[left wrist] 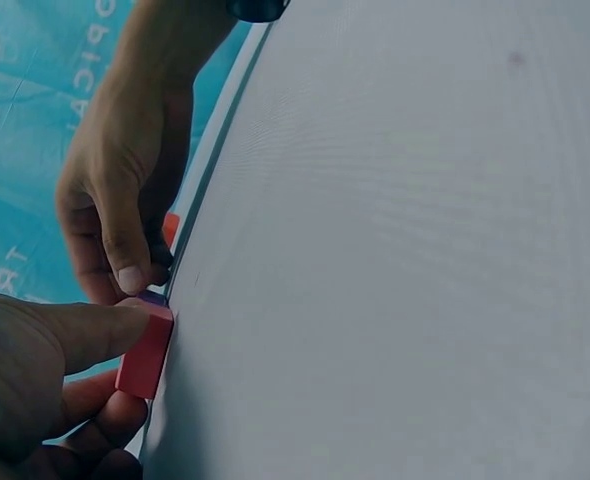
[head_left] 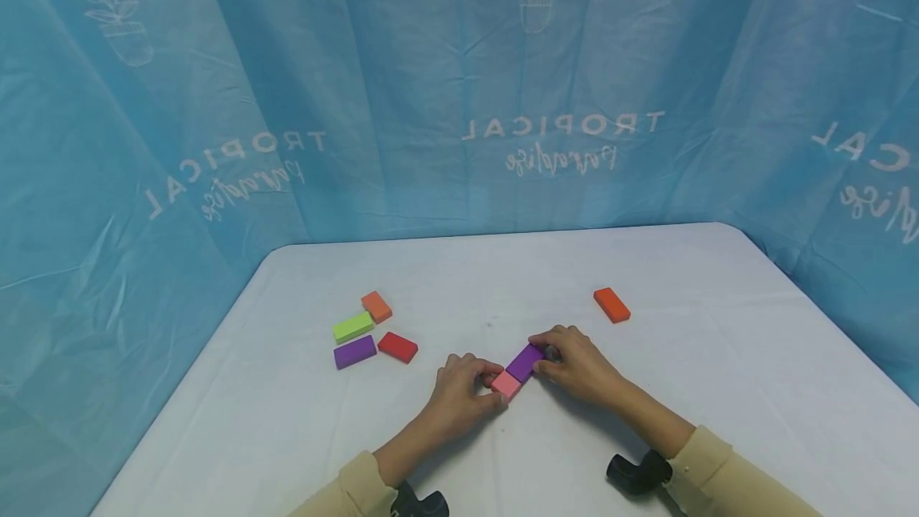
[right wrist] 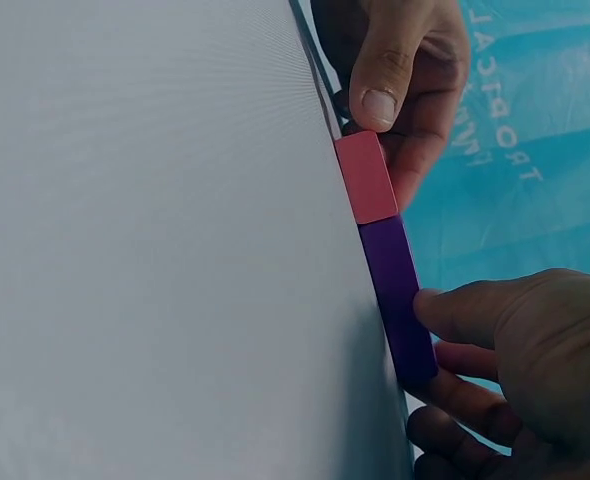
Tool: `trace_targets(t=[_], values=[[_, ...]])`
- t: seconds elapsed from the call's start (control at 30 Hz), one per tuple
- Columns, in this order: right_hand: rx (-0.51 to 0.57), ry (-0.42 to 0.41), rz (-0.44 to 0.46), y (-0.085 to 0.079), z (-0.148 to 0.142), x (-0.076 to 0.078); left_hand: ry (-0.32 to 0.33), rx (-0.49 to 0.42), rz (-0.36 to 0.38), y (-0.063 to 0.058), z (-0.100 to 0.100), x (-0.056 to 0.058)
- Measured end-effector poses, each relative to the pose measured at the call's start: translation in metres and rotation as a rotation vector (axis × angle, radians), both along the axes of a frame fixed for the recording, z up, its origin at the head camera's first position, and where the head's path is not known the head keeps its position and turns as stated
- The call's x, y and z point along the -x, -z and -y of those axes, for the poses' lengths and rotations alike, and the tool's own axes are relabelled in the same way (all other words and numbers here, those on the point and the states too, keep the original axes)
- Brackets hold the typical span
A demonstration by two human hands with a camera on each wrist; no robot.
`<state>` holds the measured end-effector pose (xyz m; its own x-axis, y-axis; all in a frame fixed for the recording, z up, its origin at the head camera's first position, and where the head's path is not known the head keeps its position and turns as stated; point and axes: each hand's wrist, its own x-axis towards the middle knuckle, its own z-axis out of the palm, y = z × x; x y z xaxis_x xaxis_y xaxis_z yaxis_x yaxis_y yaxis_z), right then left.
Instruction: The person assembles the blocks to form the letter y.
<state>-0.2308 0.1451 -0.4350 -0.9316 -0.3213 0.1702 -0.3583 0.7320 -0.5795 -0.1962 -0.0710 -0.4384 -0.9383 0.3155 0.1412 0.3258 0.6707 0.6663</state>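
Pink and purple meet end to end just below the centre of the head view, where two hands hold a pair of small blocks on a white surface [head_left: 488,278]. The left hand [head_left: 458,396] pinches the pink block [head_left: 506,385] between thumb and fingers; the right hand [head_left: 578,364] grips the longer purple block [head_left: 525,363] at its far end, thumb on one side and fingers on the other. The two blocks touch, forming a slanted line that rises toward the right of the frame. Left of centre lies a loose cluster: an orange block [head_left: 376,307] at the top, a lime green block [head_left: 353,328] just beside it, a second purple block [head_left: 355,353] below that, and a red block [head_left: 398,347] to the right. Well apart, right of centre, rests an orange-red block [head_left: 612,305]. Tan sleeves [head_left: 739,475] enter from the bottom edge. Blue curtain [head_left: 402,46] fills the upper frame, printed with pale plants and mirrored lettering.
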Motion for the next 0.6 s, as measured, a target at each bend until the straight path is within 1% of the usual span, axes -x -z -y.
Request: trace_targets(t=[0.37, 0.6], values=[[0.003, -0.011, -0.018, 0.0003, 0.0019, 0.0012, -0.03, 0.016, -0.023, 0.0001, -0.003, 0.0025], [0.0, -0.016, -0.007, 0.0, 0.0033, 0.0025, -0.056, 0.04, 0.006, -0.0019, -0.0033, 0.0089]])
